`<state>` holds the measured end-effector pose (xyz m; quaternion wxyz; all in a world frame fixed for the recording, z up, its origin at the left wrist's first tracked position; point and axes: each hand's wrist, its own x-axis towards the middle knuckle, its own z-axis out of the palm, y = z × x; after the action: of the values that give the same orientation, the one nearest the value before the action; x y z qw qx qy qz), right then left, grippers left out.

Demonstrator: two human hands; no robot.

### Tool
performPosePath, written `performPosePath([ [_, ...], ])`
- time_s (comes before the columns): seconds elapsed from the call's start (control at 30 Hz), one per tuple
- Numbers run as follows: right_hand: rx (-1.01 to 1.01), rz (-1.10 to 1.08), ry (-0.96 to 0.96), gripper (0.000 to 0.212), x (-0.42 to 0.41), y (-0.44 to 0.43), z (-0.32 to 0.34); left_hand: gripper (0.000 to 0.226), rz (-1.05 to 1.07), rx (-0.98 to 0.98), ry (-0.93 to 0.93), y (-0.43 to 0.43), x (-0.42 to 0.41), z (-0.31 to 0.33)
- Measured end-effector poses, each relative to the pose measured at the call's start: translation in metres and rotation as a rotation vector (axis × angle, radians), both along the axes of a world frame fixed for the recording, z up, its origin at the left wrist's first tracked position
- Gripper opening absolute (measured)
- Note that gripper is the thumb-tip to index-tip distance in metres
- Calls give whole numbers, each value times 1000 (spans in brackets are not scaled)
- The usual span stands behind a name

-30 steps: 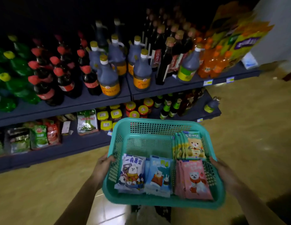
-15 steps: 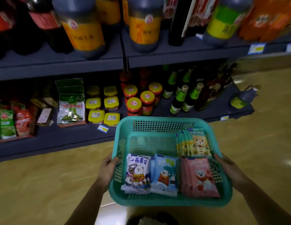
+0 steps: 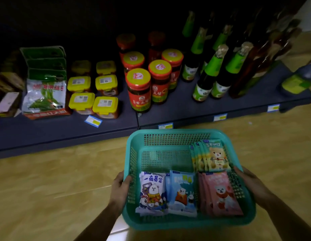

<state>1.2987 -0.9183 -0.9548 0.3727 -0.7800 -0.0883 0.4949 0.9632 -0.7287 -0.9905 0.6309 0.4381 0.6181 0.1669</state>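
Before the low shelf (image 3: 64, 129), left hand (image 3: 119, 190) and right hand (image 3: 252, 185) curl fingers round the teal basket (image 3: 177, 132) at its side rims, the best hold, as it looks rigid and light with loose packets (image 3: 220, 193) likely to slide.

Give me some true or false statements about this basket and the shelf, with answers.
1. The left hand and the right hand each grip a side rim of the teal basket. True.
2. The teal basket rests on the shelf. False: it is held over the floor, in front of the shelf.
3. The pink packets lie in the basket's near right corner. True.
4. The red-lidded jars stand left of the yellow-lidded tubs. False: they stand right of them.
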Motion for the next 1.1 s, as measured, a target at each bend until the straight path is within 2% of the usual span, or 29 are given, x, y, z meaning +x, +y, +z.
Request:
performPosePath([
  [0.23,-39,16,-42,30,20,16,-66,15,46,23,10,-10,13,-84],
  [0.47,-63,-32,-53,35,32,24,-107,12,16,15,54,-10,21,-132],
  [0.57,-70,-4,-37,39,33,27,-107,22,-38,38,95,-9,25,-133],
  [0.63,-106,56,-213,41,27,33,-100,40,-82,233,218,-11,28,-120],
  [0.67,-143,131,-424,44,21,35,-97,43,-94,380,297,-13,28,-111],
  [0.73,-103,319,-783,53,-4,35,-85,35,-147,603,340,-24,30,-89],
  [0.77,-22,403,-823,52,-21,34,-80,30,-203,644,315,-31,31,-80],
  [0.83,74,522,-754,42,-58,31,-82,23,-285,605,259,-43,38,-75],
  [0.9,69,578,-662,36,-91,29,-97,35,-322,475,264,-48,46,-85],
  [0.97,37,543,-559,37,-111,31,-116,49,-364,315,315,-51,53,-98],
  [1.03,-16,456,-437,46,-118,33,-136,46,-405,180,353,-54,56,-107],
  [1.1,-74,355,-406,42,-121,35,-148,45,-461,142,405,-57,56,-110],
])
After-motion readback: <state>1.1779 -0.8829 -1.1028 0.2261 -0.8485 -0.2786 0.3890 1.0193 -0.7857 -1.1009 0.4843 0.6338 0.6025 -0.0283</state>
